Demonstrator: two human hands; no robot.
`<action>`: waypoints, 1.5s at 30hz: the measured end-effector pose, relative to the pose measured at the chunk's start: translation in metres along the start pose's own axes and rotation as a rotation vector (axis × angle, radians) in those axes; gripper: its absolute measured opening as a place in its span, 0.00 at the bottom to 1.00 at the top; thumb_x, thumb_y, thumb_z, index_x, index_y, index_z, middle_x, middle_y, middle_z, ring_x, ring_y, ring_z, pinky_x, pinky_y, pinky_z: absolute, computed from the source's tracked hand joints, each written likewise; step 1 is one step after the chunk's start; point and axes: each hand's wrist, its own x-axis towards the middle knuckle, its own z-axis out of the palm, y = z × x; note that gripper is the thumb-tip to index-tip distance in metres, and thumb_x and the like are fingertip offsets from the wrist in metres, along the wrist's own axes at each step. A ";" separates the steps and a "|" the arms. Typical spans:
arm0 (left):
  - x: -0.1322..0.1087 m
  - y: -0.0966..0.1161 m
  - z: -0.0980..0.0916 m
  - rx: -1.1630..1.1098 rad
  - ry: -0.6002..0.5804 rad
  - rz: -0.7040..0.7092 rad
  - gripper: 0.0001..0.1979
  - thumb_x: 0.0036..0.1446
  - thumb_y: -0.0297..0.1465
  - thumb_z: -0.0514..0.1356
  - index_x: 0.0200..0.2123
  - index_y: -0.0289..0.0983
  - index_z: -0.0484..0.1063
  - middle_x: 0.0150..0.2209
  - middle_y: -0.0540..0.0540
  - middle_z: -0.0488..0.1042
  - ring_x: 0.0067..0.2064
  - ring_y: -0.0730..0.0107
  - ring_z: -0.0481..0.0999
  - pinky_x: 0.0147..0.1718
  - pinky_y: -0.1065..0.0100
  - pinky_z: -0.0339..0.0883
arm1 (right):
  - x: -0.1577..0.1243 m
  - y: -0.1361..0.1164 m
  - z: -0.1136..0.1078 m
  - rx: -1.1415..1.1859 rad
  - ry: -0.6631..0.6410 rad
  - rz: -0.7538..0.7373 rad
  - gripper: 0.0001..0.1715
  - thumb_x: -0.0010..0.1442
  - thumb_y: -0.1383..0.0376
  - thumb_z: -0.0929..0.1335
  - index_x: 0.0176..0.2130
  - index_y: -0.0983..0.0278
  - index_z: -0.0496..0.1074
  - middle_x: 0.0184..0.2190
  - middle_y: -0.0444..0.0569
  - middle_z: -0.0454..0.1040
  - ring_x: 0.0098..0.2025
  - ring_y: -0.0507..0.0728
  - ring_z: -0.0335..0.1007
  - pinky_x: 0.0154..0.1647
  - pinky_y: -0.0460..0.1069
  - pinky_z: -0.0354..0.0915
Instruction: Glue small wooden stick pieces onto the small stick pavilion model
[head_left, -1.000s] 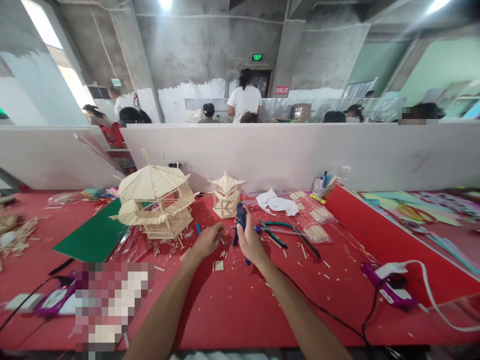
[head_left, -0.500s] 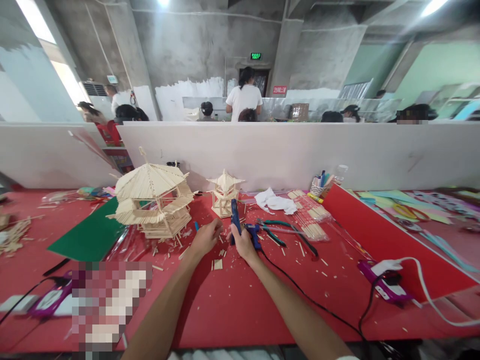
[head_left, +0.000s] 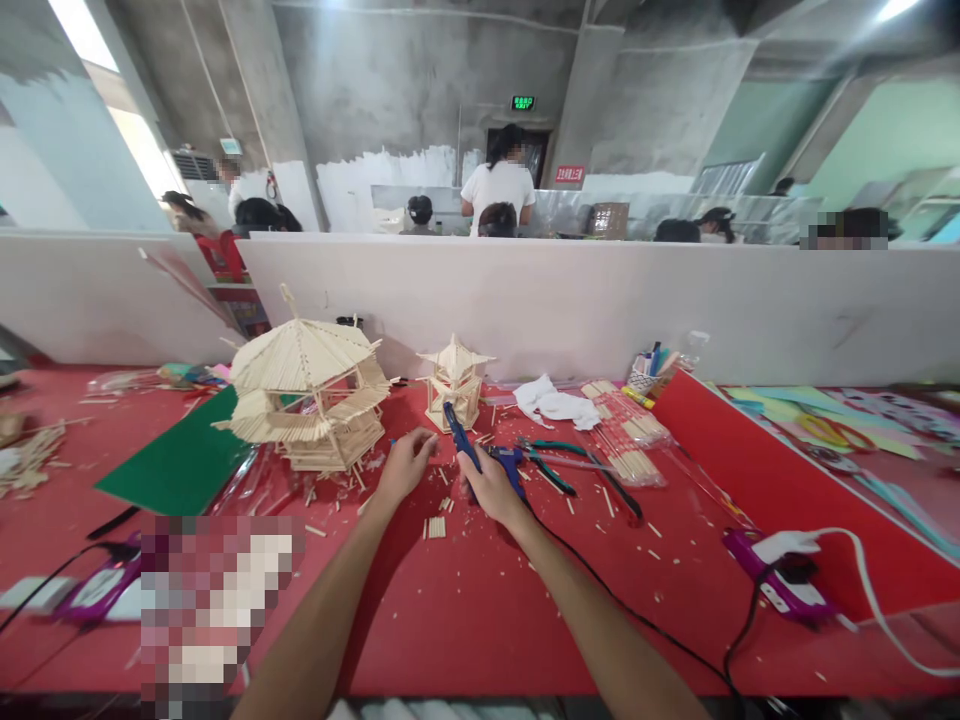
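Note:
My right hand (head_left: 491,487) is closed round a blue glue gun (head_left: 459,440), its nozzle pointing up and left toward a small stick pavilion (head_left: 454,383). A black cord (head_left: 637,615) runs from the gun back along my right arm. My left hand (head_left: 405,464) hovers just left of the nozzle with its fingers pinched together; what it holds, if anything, is too small to name. A small panel of glued sticks (head_left: 436,527) lies on the red table (head_left: 465,610) between my hands. A larger stick pavilion (head_left: 309,395) stands to the left.
Green-handled pliers (head_left: 551,468), a bundle of sticks in a clear bag (head_left: 626,435), a white cloth (head_left: 555,405) and a pen cup (head_left: 643,377) lie right of my hands. A green sheet (head_left: 180,465) lies left. A purple power strip (head_left: 780,585) sits right. A white partition (head_left: 600,300) backs the table; people work beyond.
My right hand has tilted the glue gun so its nozzle leans left toward the small pavilion. My left hand has shifted slightly up toward the nozzle.

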 end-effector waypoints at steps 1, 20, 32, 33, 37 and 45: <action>0.001 -0.001 0.000 -0.070 0.007 -0.014 0.17 0.59 0.45 0.57 0.35 0.36 0.72 0.31 0.44 0.78 0.33 0.65 0.76 0.37 0.66 0.67 | -0.001 -0.001 -0.002 -0.025 -0.021 0.001 0.23 0.68 0.47 0.57 0.36 0.61 0.67 0.23 0.41 0.71 0.25 0.54 0.69 0.30 0.46 0.61; 0.002 0.001 -0.003 -0.178 -0.024 -0.019 0.21 0.62 0.48 0.55 0.33 0.35 0.70 0.28 0.48 0.74 0.32 0.70 0.72 0.36 0.69 0.66 | -0.007 -0.019 -0.016 -0.460 -0.086 -0.062 0.26 0.72 0.52 0.54 0.36 0.62 0.71 0.31 0.50 0.77 0.34 0.57 0.73 0.35 0.47 0.55; 0.000 0.005 -0.002 -0.103 -0.098 0.015 0.20 0.64 0.47 0.52 0.31 0.36 0.67 0.27 0.50 0.70 0.31 0.71 0.68 0.35 0.70 0.63 | -0.007 -0.023 -0.016 -0.364 -0.122 -0.039 0.24 0.72 0.54 0.55 0.36 0.62 0.70 0.30 0.48 0.76 0.33 0.56 0.73 0.36 0.47 0.57; 0.000 0.004 -0.002 -0.095 -0.098 0.009 0.21 0.64 0.48 0.52 0.31 0.36 0.67 0.27 0.50 0.70 0.31 0.71 0.68 0.34 0.70 0.63 | -0.007 -0.023 -0.017 -0.353 -0.121 -0.039 0.23 0.72 0.54 0.55 0.36 0.62 0.70 0.29 0.47 0.76 0.32 0.56 0.72 0.35 0.47 0.57; 0.001 0.002 -0.004 -0.062 -0.099 -0.005 0.23 0.63 0.49 0.52 0.28 0.36 0.67 0.25 0.50 0.70 0.30 0.70 0.68 0.34 0.70 0.62 | -0.008 -0.025 -0.017 -0.340 -0.112 -0.041 0.23 0.71 0.53 0.55 0.35 0.61 0.70 0.26 0.46 0.74 0.30 0.55 0.71 0.33 0.47 0.57; 0.001 0.009 -0.005 -0.097 -0.079 -0.016 0.22 0.63 0.48 0.52 0.27 0.36 0.66 0.24 0.50 0.69 0.29 0.71 0.68 0.32 0.70 0.61 | -0.009 -0.026 -0.017 -0.370 -0.096 -0.073 0.23 0.71 0.54 0.56 0.40 0.62 0.72 0.32 0.49 0.77 0.35 0.57 0.73 0.37 0.47 0.58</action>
